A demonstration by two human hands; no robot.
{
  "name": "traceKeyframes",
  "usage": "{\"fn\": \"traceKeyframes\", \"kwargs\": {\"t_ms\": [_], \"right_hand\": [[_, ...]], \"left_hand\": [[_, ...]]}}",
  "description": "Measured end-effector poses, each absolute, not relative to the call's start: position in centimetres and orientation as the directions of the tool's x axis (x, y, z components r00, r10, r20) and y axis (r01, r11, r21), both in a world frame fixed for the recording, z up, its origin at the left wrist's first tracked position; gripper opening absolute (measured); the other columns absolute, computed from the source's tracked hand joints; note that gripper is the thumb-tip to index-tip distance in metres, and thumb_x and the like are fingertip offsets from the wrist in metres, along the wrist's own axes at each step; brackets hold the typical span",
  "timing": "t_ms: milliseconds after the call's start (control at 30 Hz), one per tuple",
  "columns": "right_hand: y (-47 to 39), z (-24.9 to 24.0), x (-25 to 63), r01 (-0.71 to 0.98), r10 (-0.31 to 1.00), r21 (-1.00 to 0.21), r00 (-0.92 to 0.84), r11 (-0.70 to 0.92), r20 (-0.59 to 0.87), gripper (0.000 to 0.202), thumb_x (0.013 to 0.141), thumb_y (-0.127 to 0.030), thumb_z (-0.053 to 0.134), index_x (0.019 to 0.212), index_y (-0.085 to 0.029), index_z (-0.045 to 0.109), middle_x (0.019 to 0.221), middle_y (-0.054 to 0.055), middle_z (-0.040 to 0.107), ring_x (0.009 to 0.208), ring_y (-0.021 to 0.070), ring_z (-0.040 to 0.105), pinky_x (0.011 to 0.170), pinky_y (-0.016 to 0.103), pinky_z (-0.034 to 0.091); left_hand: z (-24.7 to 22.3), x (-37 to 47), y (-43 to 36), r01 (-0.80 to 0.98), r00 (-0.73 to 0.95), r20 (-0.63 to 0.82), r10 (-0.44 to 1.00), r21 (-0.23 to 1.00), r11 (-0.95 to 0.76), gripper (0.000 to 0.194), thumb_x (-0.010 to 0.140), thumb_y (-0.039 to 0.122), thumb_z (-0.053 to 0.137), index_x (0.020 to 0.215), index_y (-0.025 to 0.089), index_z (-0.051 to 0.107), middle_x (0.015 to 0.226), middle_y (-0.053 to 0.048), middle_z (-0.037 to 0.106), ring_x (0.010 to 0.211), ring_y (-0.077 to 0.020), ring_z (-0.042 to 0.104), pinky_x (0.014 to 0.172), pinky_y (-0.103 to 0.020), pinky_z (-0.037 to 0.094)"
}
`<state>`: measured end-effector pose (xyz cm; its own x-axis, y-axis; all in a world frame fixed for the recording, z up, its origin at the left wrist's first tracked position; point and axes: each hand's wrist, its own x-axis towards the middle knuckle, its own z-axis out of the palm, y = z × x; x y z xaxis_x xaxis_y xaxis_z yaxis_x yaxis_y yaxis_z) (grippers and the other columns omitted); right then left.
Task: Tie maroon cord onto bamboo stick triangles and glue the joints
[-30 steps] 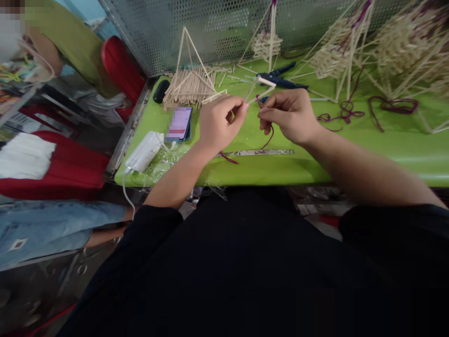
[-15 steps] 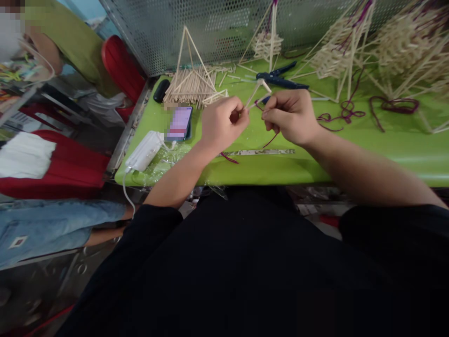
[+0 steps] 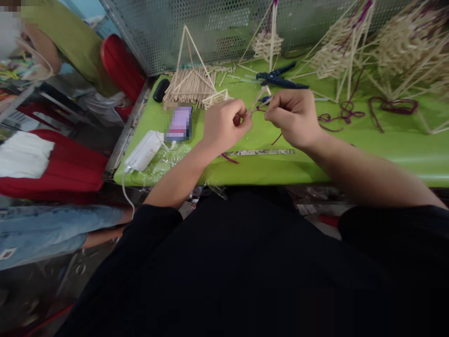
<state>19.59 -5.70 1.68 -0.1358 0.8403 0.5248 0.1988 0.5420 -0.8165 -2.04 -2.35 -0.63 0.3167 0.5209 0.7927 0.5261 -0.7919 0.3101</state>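
My left hand [image 3: 226, 127] is closed in a pinch on a small frame of thin wooden sticks [image 3: 258, 97], whose joined end points away from me. A purple string [image 3: 277, 139] hangs below my right hand [image 3: 296, 117], and a bit of it also shows at the sticks between the hands. The right thumb and forefinger are pressed together on the string, though the exact grip is hidden. Both hands are held just above the green tabletop [image 3: 351, 159]. Behind the right hand lie dark blue pliers-like cutters [image 3: 280, 78].
A pile of sticks [image 3: 189, 89] with a stick pyramid lies at the back left. A phone [image 3: 180, 122] and a white power bank [image 3: 145, 150] are nearer. Stick structures [image 3: 333, 51] stand at the back right by loose purple string [image 3: 347, 112]. A flat strip [image 3: 259, 152] lies in front.
Both hands have shifted slightly to the right. The small stick frame has tipped lower between them, and less of the string's tail shows under the right hand.
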Motion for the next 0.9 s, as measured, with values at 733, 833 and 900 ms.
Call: {"fn": "traceKeyframes", "kwargs": {"t_ms": [733, 833, 900], "right_hand": [[-5.4, 1.7, 20.0, 0.212, 0.787, -0.76, -0.233, 0.614, 0.571, 0.035, 0.087, -0.035, 0.089, 0.065, -0.026, 0.063, 0.061, 0.0, 0.052, 0.06, 0.017, 0.039, 0.057, 0.039, 0.027], [-5.0, 1.4, 20.3, 0.243, 0.78, -0.743, -0.242, 0.624, 0.576, 0.036, 0.087, -0.032, 0.088, 0.064, -0.025, 0.062, 0.06, 0.0, 0.052, 0.059, 0.0165, 0.039, 0.057, 0.04, 0.027], [-4.6, 1.1, 20.6, 0.253, 0.794, -0.754, -0.232, 0.607, 0.561, 0.034, 0.088, -0.033, 0.089, 0.066, -0.026, 0.063, 0.059, 0.0, 0.054, 0.059, 0.0171, 0.04, 0.057, 0.04, 0.029]], "left_hand": [[-0.3, -2.2, -2.2, 0.334, 0.237, 0.759, 0.607, 0.523, -0.784, 0.043, 0.1, 0.034, 0.079, 0.07, 0.025, 0.05, 0.062, 0.005, 0.051, 0.058, -0.0098, 0.049, 0.06, -0.031, 0.038], [-0.2, -2.3, -1.6, 0.154, 0.236, 0.684, 0.69, 0.675, -0.721, 0.047, 0.103, 0.039, 0.079, 0.067, 0.024, 0.053, 0.06, 0.006, 0.047, 0.053, -0.0069, 0.042, 0.054, -0.027, 0.033], [0.0, -2.4, -1.3, 0.072, 0.233, 0.617, 0.752, 0.76, -0.646, 0.047, 0.104, 0.041, 0.079, 0.066, 0.023, 0.058, 0.056, 0.007, 0.046, 0.049, -0.0056, 0.041, 0.051, -0.025, 0.032]]}}
